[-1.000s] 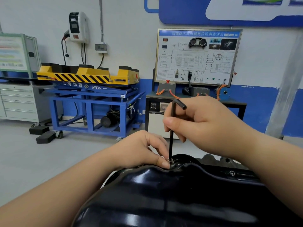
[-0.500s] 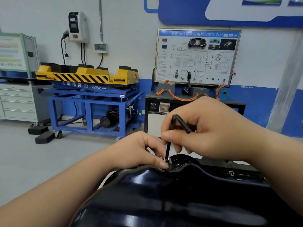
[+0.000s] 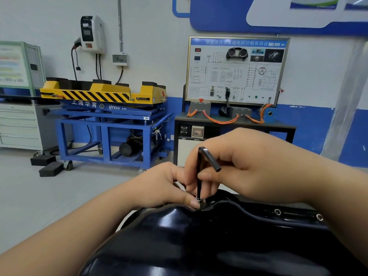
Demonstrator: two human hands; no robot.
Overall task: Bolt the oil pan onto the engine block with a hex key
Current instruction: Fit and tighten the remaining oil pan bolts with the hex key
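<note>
A glossy black oil pan fills the lower part of the view. A black L-shaped hex key stands upright with its tip in a small silver bolt at the pan's far flange. My right hand pinches the key's long shaft, and the short arm points right and toward me. My left hand rests on the pan's rim, its thumb and fingertips pinching the bolt at the key's tip. Two more bolts sit in the flange to the right.
Beyond the pan lies grey floor. A blue lift table with a yellow striped top stands at the left. A training panel on a black bench stands straight ahead. Grey drawers are at the far left.
The key's short arm has swung round from pointing right-away to pointing right and toward me, and my right hand has shifted its hold lower on the shaft. My left hand stays at the bolt.
</note>
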